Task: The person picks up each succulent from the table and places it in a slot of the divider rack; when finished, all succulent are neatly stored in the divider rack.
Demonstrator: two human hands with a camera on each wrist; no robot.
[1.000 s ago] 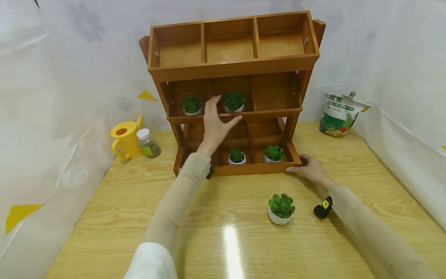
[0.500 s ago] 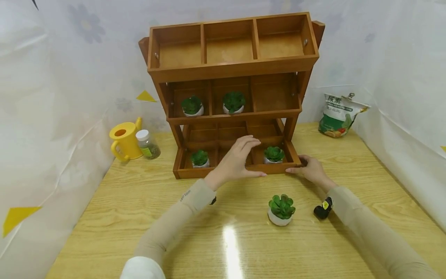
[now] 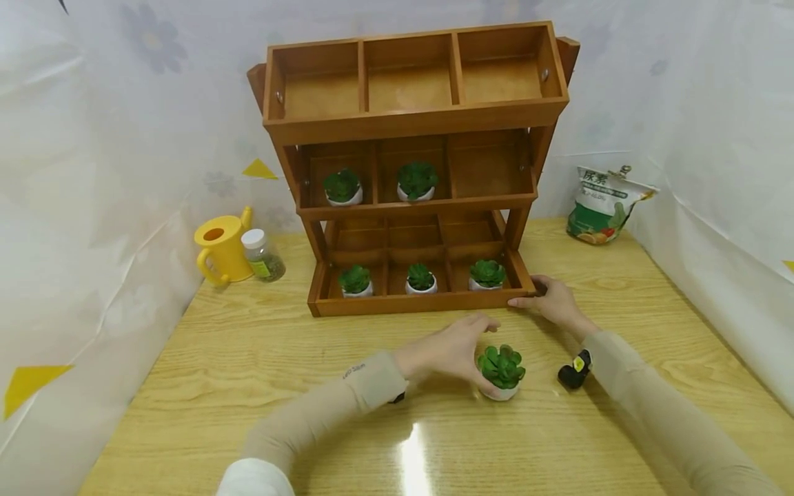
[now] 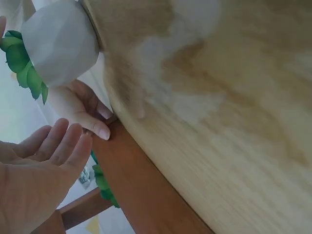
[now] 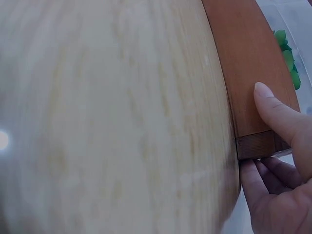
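On the table in front of the shelf stands a potted succulent (image 3: 502,368) in a white pot. My left hand (image 3: 455,348) spreads around its left side, thumb low by the pot and fingers behind. In the left wrist view the fingers (image 4: 58,144) look extended, apart from the white pot (image 4: 63,46). With my right hand (image 3: 554,303) I grip the bottom right corner of the wooden plant shelf (image 3: 415,118). The right wrist view has the thumb (image 5: 273,105) on the front board (image 5: 243,63), other fingers around the end.
Potted succulents sit in the bottom tier: left (image 3: 355,280), middle (image 3: 420,277) and right (image 3: 486,273). Two more stand in the middle tier, left (image 3: 342,187) and centre (image 3: 416,180). A yellow watering can (image 3: 232,248), lidded jar (image 3: 265,258) and clipped bag (image 3: 604,207) flank the shelf.
My left hand has come down from the middle tier, past the bottom tier, to the succulent on the table. My right hand has stayed at the shelf corner.
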